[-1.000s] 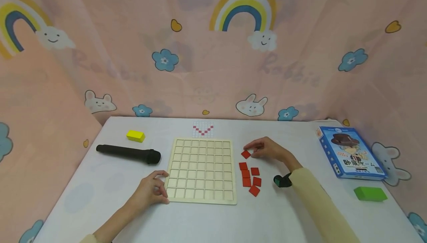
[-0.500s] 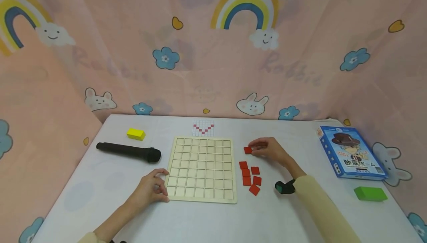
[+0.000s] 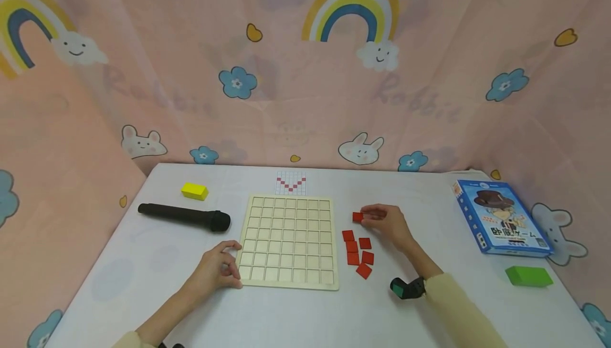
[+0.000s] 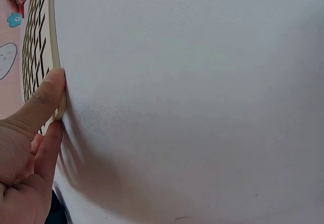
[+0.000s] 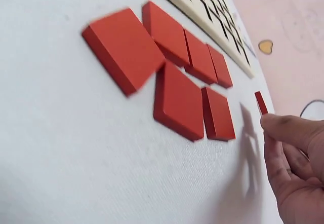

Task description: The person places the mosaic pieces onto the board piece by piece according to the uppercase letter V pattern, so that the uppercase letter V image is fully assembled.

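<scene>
Seven flat, smooth, red square tiles are in view: six lie on a white, finely textured tabletop, and the seventh, a red tile, is off at the tips of the person's right hand. Its thumb and fingers are narrowed, pinching that tile by one edge, so most of it juts out beyond the fingertips, away from the palm. The six loose tiles sit nearer the person, some touching, some just apart, well clear of those fingers.

Left of the tiles lies one pale, wood-like square board with dark grooved lines forming a grid. The left hand holds its near left corner, thumb and finger against the edges.

Beyond the board is one gridded paper with red squares in a V. Around them are one black microphone, one yellow block, one green block and one blue illustrated box
</scene>
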`<act>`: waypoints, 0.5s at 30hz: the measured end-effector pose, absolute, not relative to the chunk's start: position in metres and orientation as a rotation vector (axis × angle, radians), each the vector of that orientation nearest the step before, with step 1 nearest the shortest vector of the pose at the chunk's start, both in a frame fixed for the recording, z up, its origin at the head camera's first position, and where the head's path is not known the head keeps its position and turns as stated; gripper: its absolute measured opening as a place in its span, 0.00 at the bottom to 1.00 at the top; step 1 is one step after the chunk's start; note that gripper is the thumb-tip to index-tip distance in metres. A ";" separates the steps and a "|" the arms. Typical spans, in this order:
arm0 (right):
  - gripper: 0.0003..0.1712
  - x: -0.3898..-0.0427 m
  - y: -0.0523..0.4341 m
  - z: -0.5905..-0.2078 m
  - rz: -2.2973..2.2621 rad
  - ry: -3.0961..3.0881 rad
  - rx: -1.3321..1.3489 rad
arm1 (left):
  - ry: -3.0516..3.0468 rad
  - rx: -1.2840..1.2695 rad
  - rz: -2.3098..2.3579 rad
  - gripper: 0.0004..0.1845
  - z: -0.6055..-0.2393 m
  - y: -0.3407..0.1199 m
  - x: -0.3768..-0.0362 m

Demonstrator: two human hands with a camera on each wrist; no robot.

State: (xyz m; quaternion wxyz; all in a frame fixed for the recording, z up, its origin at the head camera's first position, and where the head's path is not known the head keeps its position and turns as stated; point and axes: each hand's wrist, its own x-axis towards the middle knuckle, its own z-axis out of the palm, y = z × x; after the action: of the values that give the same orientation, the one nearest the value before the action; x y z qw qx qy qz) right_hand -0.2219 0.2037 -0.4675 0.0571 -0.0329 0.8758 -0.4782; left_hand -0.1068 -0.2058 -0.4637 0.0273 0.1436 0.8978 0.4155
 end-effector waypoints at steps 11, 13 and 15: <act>0.19 -0.197 0.191 -0.457 -1.475 2.700 -0.064 | 2.783 0.458 1.288 0.16 -0.462 -0.206 -0.106; 0.19 -0.192 0.188 -0.456 -1.483 2.707 -0.058 | 2.781 0.458 1.287 0.16 -0.462 -0.206 -0.106; 0.20 -0.188 0.186 -0.455 -1.497 2.706 -0.042 | 2.777 0.457 1.289 0.16 -0.461 -0.205 -0.106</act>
State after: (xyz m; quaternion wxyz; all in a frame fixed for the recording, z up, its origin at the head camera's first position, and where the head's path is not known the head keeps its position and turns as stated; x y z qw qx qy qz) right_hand -0.1877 0.1856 -0.4554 0.0246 -0.0136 0.8747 -0.4838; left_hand -0.1061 -0.2052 -0.4614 0.0228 0.1476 0.8969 0.4163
